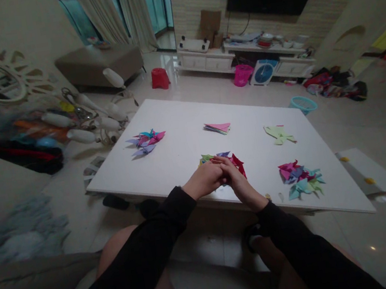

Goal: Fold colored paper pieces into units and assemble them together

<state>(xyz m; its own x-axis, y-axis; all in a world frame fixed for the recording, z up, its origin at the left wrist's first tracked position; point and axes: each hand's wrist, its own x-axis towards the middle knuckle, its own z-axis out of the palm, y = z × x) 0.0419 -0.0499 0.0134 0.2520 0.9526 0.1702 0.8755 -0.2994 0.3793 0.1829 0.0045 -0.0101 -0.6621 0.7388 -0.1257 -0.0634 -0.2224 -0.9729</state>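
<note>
My left hand point(204, 180) and my right hand point(235, 177) meet over the near edge of a white table point(178, 142), fingers closed together on a multicoloured folded paper piece point(238, 162) with red, green and purple points. Both arms wear black sleeves. On the table lie other folded paper shapes: a pink, blue and purple cluster point(146, 141) at the left, a pink and teal stack of paper squares point(218, 128) in the middle, a light green folded piece point(278, 134) at the right, and a mixed pile point(303, 178) near my right hand.
A white board with yellow bits point(367, 169) lies on the floor right of the table. A red stool point(160, 78), a pink basket point(242, 75), a teal basin point(303, 104) and a grey ottoman point(99, 64) stand beyond. Clutter lines the left wall.
</note>
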